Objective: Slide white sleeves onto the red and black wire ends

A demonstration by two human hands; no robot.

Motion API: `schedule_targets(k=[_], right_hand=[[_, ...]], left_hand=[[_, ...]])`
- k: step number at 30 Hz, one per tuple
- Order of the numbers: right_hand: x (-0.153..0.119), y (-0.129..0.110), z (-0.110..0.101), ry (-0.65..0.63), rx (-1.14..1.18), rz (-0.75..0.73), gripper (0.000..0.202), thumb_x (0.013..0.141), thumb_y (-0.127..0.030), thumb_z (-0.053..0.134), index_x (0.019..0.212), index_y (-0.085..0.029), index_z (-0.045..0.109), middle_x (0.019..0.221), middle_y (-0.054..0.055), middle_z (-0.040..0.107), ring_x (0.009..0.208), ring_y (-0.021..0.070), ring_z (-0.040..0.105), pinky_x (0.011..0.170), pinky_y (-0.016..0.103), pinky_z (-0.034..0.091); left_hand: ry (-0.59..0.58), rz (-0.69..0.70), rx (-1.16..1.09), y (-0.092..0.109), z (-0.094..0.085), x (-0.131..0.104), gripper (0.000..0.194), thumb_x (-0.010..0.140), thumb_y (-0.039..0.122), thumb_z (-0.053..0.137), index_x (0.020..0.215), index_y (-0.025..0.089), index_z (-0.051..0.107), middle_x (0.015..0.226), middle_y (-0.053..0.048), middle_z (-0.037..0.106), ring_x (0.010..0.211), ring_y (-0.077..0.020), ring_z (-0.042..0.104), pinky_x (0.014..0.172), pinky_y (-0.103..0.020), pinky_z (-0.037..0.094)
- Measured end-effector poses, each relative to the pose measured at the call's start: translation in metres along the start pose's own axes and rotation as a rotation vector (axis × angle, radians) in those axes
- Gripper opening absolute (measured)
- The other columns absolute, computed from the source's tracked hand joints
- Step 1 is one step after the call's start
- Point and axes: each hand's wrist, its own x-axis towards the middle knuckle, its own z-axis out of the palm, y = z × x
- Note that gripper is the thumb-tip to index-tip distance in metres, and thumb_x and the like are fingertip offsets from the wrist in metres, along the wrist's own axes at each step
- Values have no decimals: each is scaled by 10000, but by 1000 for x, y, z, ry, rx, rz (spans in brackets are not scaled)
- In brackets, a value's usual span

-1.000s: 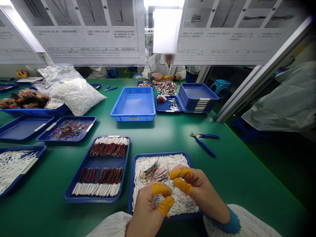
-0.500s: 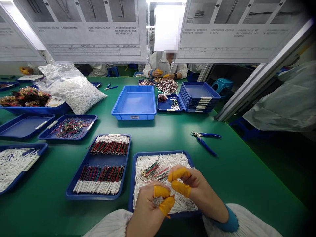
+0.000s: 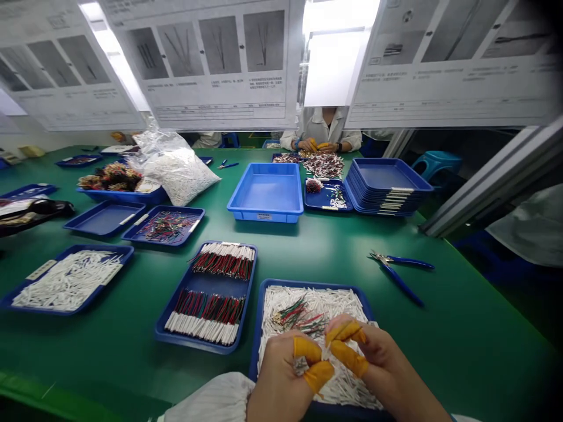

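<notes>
From afar I see the left hand (image 3: pixel 281 375) and right hand (image 3: pixel 387 357) came closer above the white-tube tray (image 3: pixel 258 328), apparently with a white tube (image 3: pixel 326 353) between, so handling continues, but whether fingers (image 3: pixel 349 357) clamp it I cannot tell.

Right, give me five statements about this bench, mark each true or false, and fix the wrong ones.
1. The left hand and right hand are close together above the tube tray. True.
2. The finger covers are green. False: the finger covers are yellow.
3. The stacked trays stand left of the bright blue bin. False: they stand right of it.
4. The near pliers lie with their handles spread. True.
5. The wires in the wire tray lie in one loose pile. False: they lie in two rows.
</notes>
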Motion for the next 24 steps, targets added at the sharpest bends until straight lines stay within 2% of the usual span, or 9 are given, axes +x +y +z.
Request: schedule_targets(k=[3,6,9,10,12,14,18,22,24], right_hand=[[-1,5,0,-38,-94,-62,201,793,-253,550,600,-195,534,649,28,545,645,190,515,608,306,426],[-2,8,2,-56,-136,-105,208,792,-211,525,586,-199,495,621,15,513,599,176,499,559,289,412],[-3,11,4,-20,-182,-165,167,793,-189,493,627,-201,503,642,22,515,607,184,504,551,291,416],[-3,13,5,-3,-211,-191,155,795,-182,483,645,-201,515,649,27,520,618,190,507,559,295,420],[-4,15,5,37,-280,-230,139,799,-176,469,680,-201,537,666,38,534,641,201,513,577,305,429],[-4,18,5,93,-349,-236,116,796,-181,480,701,-203,544,681,44,543,657,206,519,582,305,436],[-5,22,3,119,-432,-192,88,753,-172,520,676,-212,530,629,22,541,572,185,521,507,272,447],[-6,21,-1,53,-383,-199,121,717,-114,517,715,-229,556,641,10,581,572,184,565,531,252,487],[-6,20,-3,34,-324,-228,164,696,-94,536,750,-243,578,674,11,604,617,197,594,564,246,507]], left_hand=[[17,9,47,-5,1,-2,152,663,104,673,532,136,603,566,-15,595,558,-141,545,543,-221,420],[54,60,135,-13,4,-8,123,650,123,697,559,145,617,618,-37,632,612,-166,579,603,-249,441],[100,213,220,-19,4,-12,35,705,173,628,685,150,645,742,-95,665,734,-221,599,687,-310,454],[107,280,246,-19,4,-12,73,723,175,579,728,148,646,767,-112,669,741,-230,596,682,-327,454],[112,394,302,-17,2,-10,155,718,160,491,752,142,640,770,-131,674,686,-233,581,627,-348,443],[95,455,360,-12,1,-6,179,686,151,446,682,151,625,712,-128,676,609,-224,553,578,-358,413],[67,413,368,-10,6,-6,212,710,173,437,574,176,600,603,-105,648,569,-213,544,593,-367,412],[208,280,214,-16,12,-14,166,734,260,546,761,161,676,804,-130,679,775,-256,602,734,-388,466],[249,261,155,-17,12,-15,215,741,328,585,832,165,692,846,-131,684,825,-265,605,771,-385,471]])
